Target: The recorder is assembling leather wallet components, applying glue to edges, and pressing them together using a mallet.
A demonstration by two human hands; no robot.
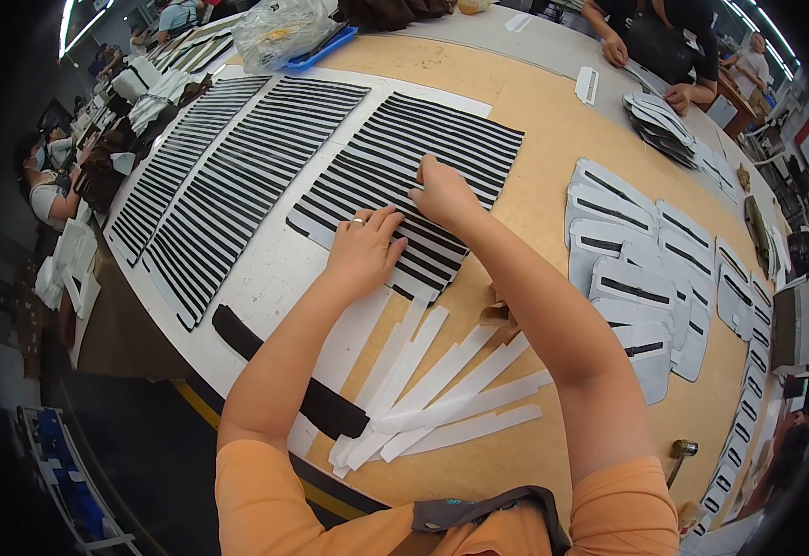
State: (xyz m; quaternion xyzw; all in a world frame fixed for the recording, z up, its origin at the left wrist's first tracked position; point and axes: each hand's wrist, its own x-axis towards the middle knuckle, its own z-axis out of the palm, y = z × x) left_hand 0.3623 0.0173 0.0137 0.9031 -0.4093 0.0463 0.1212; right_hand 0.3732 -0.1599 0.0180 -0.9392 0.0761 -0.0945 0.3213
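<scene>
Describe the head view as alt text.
A person's left hand rests on a black-striped panel on a worktable, the curled right hand over it. Two similar panels lie at left; white strips fan out nearer the person; pale grey pieces overlap at right.

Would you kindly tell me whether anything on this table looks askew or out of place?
The white strips look untidy: they fan out and overlap at different angles, unlike the neat rows on the striped panel. A crumpled-looking brown piece beside them also seems odd. Nothing looks spilled.
</scene>
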